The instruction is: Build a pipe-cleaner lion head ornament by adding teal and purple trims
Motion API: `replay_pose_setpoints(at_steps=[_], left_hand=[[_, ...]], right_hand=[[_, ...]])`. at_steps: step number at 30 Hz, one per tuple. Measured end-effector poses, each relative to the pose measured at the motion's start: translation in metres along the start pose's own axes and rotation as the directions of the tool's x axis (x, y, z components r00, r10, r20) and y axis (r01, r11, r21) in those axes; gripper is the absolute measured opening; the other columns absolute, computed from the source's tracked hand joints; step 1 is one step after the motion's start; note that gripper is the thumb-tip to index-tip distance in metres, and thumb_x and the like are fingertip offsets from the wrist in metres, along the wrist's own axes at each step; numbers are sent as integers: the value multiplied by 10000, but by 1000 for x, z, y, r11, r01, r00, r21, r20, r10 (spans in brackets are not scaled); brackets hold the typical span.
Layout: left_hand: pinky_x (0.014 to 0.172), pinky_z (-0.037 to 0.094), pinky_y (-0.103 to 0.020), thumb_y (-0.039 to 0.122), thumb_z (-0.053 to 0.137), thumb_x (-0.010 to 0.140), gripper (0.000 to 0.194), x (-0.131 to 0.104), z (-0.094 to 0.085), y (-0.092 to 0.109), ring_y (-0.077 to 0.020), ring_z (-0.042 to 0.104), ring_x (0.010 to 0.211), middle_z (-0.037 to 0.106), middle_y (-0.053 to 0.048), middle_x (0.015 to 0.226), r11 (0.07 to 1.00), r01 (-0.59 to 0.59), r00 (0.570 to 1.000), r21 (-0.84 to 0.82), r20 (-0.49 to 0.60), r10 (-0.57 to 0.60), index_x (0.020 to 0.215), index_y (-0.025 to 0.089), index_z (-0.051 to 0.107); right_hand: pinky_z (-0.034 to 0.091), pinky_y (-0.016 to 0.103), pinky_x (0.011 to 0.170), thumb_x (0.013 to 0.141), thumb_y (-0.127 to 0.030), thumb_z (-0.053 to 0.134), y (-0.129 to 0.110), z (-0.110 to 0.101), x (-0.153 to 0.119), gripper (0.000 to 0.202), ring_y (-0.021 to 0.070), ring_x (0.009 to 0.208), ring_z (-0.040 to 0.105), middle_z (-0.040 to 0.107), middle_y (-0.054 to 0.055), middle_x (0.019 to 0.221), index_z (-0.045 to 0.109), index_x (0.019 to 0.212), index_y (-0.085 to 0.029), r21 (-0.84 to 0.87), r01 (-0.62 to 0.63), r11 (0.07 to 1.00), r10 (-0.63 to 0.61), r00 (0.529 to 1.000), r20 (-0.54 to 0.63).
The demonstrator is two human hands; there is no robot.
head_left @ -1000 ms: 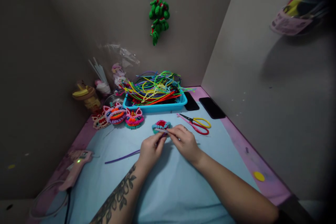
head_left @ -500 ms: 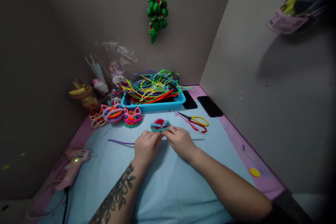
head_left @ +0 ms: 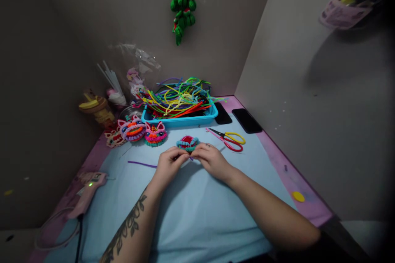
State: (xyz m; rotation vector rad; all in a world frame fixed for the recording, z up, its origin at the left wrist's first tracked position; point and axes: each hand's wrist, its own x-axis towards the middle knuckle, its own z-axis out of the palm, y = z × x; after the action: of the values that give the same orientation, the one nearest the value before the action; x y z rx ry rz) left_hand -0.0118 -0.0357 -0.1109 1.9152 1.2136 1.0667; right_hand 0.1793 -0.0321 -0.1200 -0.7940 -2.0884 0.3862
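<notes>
My left hand (head_left: 171,162) is closed in a pinch, its fingertips meeting those of my right hand (head_left: 212,159). A short bit of purple pipe cleaner (head_left: 191,158) shows between the two pinches; most of it is hidden by fingers. Just beyond the fingertips sits a small round pipe-cleaner piece (head_left: 187,143), light blue around a dark red middle; whether my fingers touch it I cannot tell. To the left, a long purple stem (head_left: 142,164) lies on the cloth and runs out of sight at my left hand.
Finished pipe-cleaner lion heads (head_left: 156,134) stand at the back left. Behind them is a blue tray (head_left: 179,122) of colourful stems. Scissors (head_left: 228,139) and two dark phones (head_left: 247,121) lie to the right. A pink glue gun (head_left: 88,195), its light on, lies at the left edge.
Both hands stay together near the blue-and-red piece. The left fingers have shifted slightly, and a purple end now shows between the fingertips. The whole view has tilted a little downward.
</notes>
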Motion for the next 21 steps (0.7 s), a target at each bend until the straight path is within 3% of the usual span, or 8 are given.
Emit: replay_pose_setpoints(at_steps=[4, 10, 14, 21], left_hand=[[623, 449, -245, 321, 630, 774, 196, 1, -4, 3, -147, 586, 652, 659, -40, 692, 986, 91, 994, -142, 80, -80, 719, 148, 703], [659, 468, -250, 281, 630, 777, 155, 0, -1, 7, -158, 613, 706, 685, -55, 741, 986, 36, 997, -163, 78, -23, 747, 156, 715], [690, 483, -258, 248, 621, 786, 133, -2, 7, 7, -164, 633, 743, 710, -63, 786, 991, -19, 999, -135, 32, 23, 797, 164, 724], [588, 454, -234, 247, 586, 816, 160, -5, 12, 7, -142, 595, 658, 680, -58, 744, 999, -51, 998, 0, -43, 51, 833, 144, 707]], right_hand=[[485, 274, 720, 869, -120, 514, -7, -4, 2, 157, 146, 795, 587, 615, 51, 832, 655, 887, -184, 189, -43, 981, 52, 998, -42], [494, 288, 725, 866, -160, 536, -15, -7, 5, 122, 150, 790, 587, 611, 39, 811, 650, 848, -196, 273, -108, 956, 149, 980, -132], [496, 294, 717, 876, -176, 518, -17, -4, 5, 123, 154, 785, 586, 613, 39, 805, 639, 870, -195, 228, -140, 964, 187, 962, -200], [505, 322, 752, 891, -159, 487, -12, 4, 1, 150, 172, 825, 586, 613, 55, 831, 612, 964, -199, 4, -98, 995, 96, 959, -268]])
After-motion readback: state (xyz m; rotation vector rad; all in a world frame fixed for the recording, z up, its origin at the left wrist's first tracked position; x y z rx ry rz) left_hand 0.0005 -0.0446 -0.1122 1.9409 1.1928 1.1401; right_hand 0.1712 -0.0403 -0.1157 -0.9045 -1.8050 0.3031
